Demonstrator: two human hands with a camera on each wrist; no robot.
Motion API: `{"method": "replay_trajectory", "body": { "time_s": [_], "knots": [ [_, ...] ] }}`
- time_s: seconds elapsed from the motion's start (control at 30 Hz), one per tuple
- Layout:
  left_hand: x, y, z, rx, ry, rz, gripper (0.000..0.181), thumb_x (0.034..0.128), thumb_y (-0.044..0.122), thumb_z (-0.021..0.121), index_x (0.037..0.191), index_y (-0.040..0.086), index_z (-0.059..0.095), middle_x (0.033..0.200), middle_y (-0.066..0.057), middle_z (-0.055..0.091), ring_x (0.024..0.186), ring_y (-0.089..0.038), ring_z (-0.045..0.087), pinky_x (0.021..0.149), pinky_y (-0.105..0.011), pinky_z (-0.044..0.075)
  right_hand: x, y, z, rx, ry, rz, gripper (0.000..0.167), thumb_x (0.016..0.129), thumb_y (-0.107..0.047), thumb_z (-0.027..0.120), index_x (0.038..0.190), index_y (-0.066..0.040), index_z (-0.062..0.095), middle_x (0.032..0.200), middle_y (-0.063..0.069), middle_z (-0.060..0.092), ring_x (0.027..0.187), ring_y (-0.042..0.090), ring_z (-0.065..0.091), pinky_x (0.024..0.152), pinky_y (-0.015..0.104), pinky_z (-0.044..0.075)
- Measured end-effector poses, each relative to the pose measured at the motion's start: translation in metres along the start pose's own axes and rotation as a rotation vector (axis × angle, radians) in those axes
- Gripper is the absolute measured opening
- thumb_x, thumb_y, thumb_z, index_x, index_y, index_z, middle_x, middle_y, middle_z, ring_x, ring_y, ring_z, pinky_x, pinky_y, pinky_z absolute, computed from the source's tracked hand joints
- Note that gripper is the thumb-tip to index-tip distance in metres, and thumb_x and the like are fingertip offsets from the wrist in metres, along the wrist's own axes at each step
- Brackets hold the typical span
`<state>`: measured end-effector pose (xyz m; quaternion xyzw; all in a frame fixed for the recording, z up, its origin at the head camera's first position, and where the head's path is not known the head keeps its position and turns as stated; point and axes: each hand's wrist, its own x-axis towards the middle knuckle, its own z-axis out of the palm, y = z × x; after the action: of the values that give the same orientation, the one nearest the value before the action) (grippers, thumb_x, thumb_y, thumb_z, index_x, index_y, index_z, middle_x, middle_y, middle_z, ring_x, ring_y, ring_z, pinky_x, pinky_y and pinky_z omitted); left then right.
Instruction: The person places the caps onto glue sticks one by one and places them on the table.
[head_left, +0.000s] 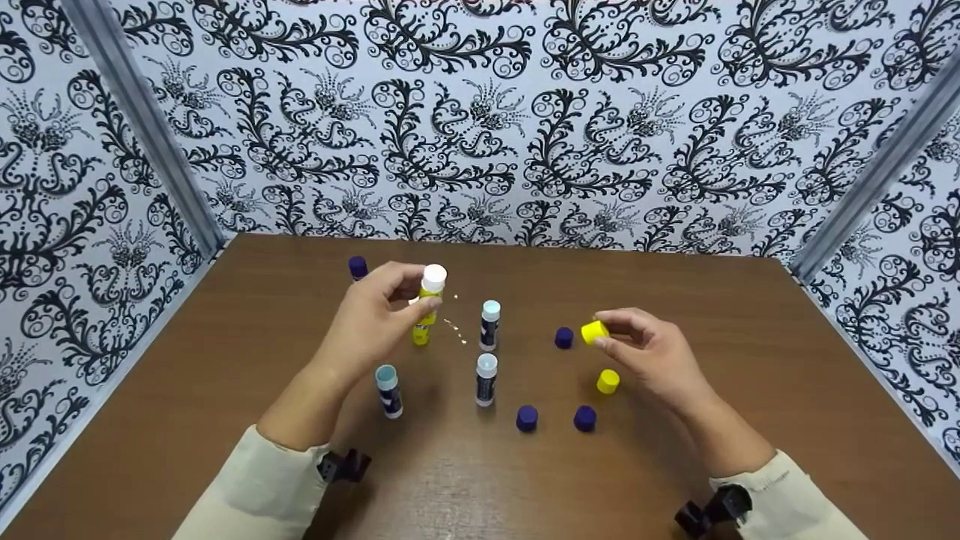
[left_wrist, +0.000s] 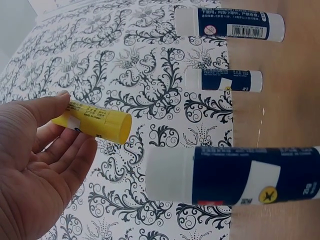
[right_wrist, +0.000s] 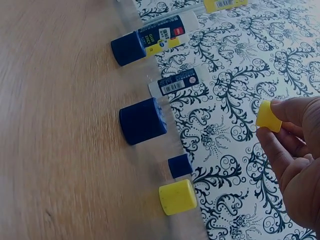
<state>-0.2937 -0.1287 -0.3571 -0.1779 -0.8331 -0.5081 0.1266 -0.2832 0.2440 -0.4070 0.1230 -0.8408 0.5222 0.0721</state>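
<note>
My left hand (head_left: 371,311) grips a yellow glue stick (left_wrist: 95,120) above the table, its white top uncovered in the head view. Between thumb and fingers, my right hand (head_left: 656,356) pinches a yellow cap (head_left: 595,332), raised and apart from the stick. Beneath the held stick, a second yellow glue stick (head_left: 421,335) stands, partly hidden. Uncapped blue glue sticks stand near the middle: one (head_left: 490,326) farther back, one (head_left: 486,381) nearer and one (head_left: 388,391) at the left. Another yellow cap (head_left: 608,382) rests on the table below my right hand.
Blue caps lie at the right: one (head_left: 564,337) farther back, two nearer, (head_left: 527,418) and its neighbour cap (head_left: 585,418). Behind my left hand is a blue-capped stick (head_left: 358,267). Small white bits (head_left: 454,328) dot the brown table (head_left: 442,480). Patterned walls (head_left: 480,150) enclose it.
</note>
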Motion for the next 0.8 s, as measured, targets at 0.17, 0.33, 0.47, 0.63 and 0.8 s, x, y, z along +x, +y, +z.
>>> {"method": "replay_trajectory", "body": {
  "time_s": [0.17,0.33,0.47,0.63,0.8],
  "knots": [
    [-0.002,0.003,0.003,-0.010,-0.013,0.009,0.033,0.0903,0.008,0.080,0.123,0.008,0.071,0.113,-0.007,0.069,0.106,-0.021,0.068,0.097,-0.037,0.061,-0.003,-0.005,0.001,0.005,-0.007,0.002,0.035,0.094,-0.016,0.078,0.127,-0.005,0.071,0.125,0.011,0.071,0.109,0.008,0.068,0.094,0.015,0.056],
    [-0.005,0.006,0.007,-0.018,-0.035,0.019,0.033,0.0911,0.008,0.079,0.124,0.009,0.072,0.115,-0.007,0.068,0.110,-0.025,0.069,0.096,-0.035,0.061,-0.004,-0.009,0.002,0.020,-0.013,-0.004,0.035,0.094,-0.015,0.078,0.126,-0.005,0.071,0.125,0.011,0.070,0.110,0.009,0.068,0.095,0.016,0.056],
    [-0.006,0.009,0.009,0.004,-0.040,0.047,0.033,0.0914,0.009,0.079,0.124,0.010,0.073,0.114,-0.006,0.069,0.109,-0.023,0.069,0.092,-0.030,0.062,-0.005,-0.011,0.002,0.020,-0.015,-0.010,0.034,0.094,-0.014,0.078,0.126,-0.005,0.071,0.126,0.011,0.070,0.111,0.009,0.068,0.095,0.016,0.056],
    [-0.008,0.010,0.012,0.040,-0.039,0.087,0.033,0.0904,0.009,0.081,0.123,0.011,0.074,0.111,-0.004,0.070,0.105,-0.019,0.070,0.090,-0.030,0.062,-0.006,-0.012,0.004,0.012,-0.010,-0.010,0.033,0.094,-0.016,0.078,0.125,-0.006,0.072,0.126,0.009,0.070,0.112,0.008,0.068,0.095,0.016,0.056],
    [-0.009,0.012,0.014,0.050,-0.058,0.099,0.031,0.0909,0.012,0.081,0.122,0.012,0.074,0.110,-0.004,0.070,0.101,-0.018,0.071,0.089,-0.031,0.063,-0.008,-0.015,0.004,0.022,-0.016,-0.008,0.035,0.094,-0.017,0.078,0.126,-0.006,0.072,0.126,0.009,0.070,0.112,0.009,0.068,0.094,0.017,0.057]
  ]
}}
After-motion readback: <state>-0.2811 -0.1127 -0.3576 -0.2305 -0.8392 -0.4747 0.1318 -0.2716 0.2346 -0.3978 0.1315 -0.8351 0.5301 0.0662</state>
